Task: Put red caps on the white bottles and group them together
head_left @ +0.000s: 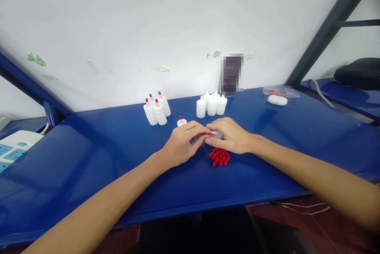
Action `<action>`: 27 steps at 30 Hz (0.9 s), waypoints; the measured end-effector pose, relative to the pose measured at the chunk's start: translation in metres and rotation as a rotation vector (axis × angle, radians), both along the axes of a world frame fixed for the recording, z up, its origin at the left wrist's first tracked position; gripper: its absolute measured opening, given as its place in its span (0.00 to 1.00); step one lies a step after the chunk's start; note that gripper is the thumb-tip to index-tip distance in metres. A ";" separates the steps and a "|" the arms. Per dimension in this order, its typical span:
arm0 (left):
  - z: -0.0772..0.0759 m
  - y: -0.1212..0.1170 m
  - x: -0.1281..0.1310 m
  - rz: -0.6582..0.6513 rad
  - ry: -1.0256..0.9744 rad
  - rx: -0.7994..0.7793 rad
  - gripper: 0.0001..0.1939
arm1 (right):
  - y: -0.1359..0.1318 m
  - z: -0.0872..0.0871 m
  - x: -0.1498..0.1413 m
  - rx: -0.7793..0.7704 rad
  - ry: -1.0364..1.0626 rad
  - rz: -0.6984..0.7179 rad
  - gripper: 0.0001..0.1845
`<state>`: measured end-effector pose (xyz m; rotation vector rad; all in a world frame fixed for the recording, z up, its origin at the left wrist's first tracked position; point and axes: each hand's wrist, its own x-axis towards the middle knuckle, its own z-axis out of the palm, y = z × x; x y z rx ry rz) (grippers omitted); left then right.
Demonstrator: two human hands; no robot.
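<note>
Between my hands lies a white squeeze bottle (218,134) on its side, its nozzle turned to the left. My right hand (231,136) is wrapped round the bottle's body and hides most of it. My left hand (187,143) pinches a small red cap (209,133) at the nozzle tip. Just below the right hand is a pile of loose red caps (219,157) on the blue table. Behind the left hand stands one capped white bottle (181,121), partly hidden by the fingers.
A group of red-capped bottles (157,111) stands at the back left. Several uncapped bottles (211,104) stand at the back centre. A white earbud case (277,100) and a clear plastic bag (282,91) lie at the right rear. A power strip (18,149) sits at the left edge.
</note>
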<state>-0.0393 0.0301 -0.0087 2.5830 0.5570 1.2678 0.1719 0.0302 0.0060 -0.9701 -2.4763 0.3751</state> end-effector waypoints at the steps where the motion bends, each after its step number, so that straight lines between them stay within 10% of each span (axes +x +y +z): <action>1: 0.000 0.000 0.000 -0.023 0.009 -0.005 0.08 | 0.000 0.000 0.000 0.003 -0.003 0.020 0.21; 20: 0.005 -0.009 0.008 -0.062 -0.052 -0.269 0.08 | -0.010 0.003 -0.008 0.044 0.135 0.019 0.08; 27: 0.009 -0.004 0.006 -0.078 -0.161 -0.468 0.07 | -0.008 0.004 -0.008 -0.007 0.183 0.042 0.29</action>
